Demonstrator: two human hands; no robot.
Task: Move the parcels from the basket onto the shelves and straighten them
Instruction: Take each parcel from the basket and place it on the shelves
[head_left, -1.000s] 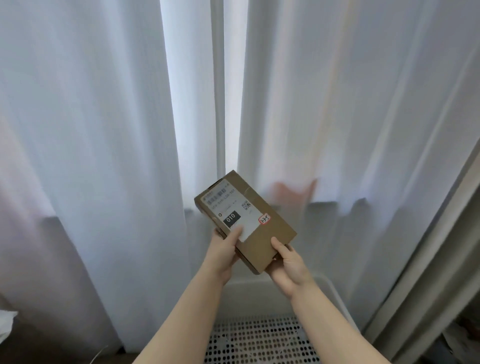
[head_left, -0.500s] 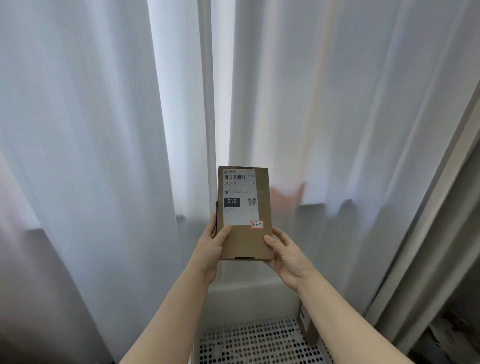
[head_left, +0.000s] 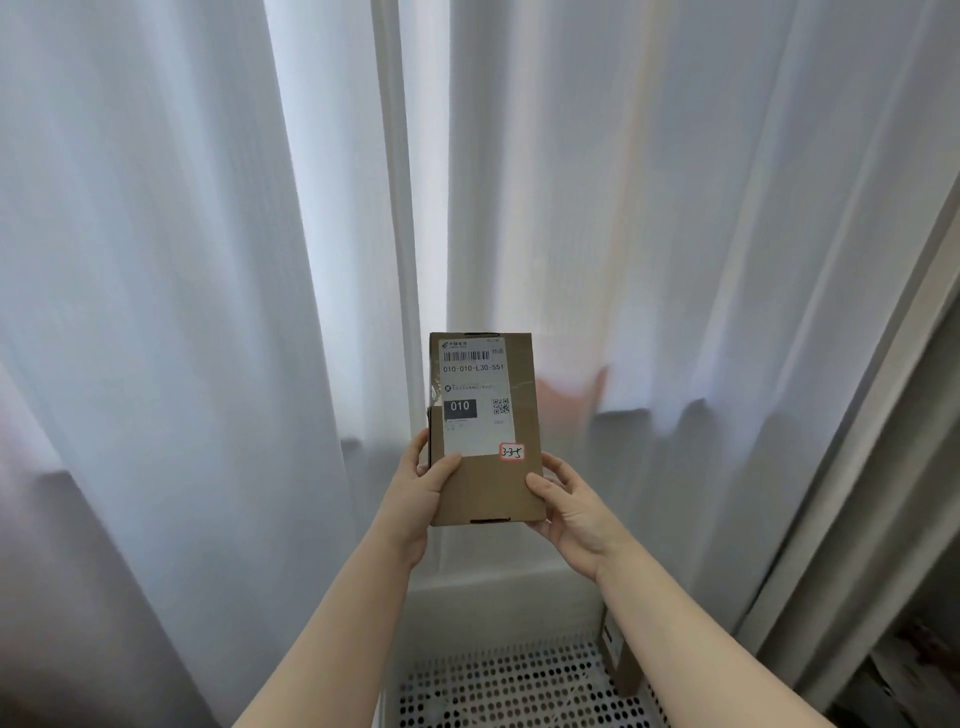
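Observation:
A flat brown cardboard parcel (head_left: 498, 483) with a white shipping label and a small red-edged sticker reading 3-3-5 is held upright in front of me, label facing me. My left hand (head_left: 418, 493) grips its lower left edge, thumb on the front. My right hand (head_left: 569, 506) holds the lower right edge, thumb on the front. Below, the white perforated basket (head_left: 519, 686) shows at the bottom of the frame, with another brown parcel (head_left: 618, 654) standing on edge against its right side. No shelves are in view.
White curtains (head_left: 208, 312) hang across the whole background, close behind the held parcel. A grey vertical frame or post (head_left: 857, 467) runs up the right side, with a dark gap beyond it at the lower right.
The parcel turned from tilted to upright and square to me. My view shifted, bringing the basket's second parcel into sight. Since half a second ago, almost nothing has moved.

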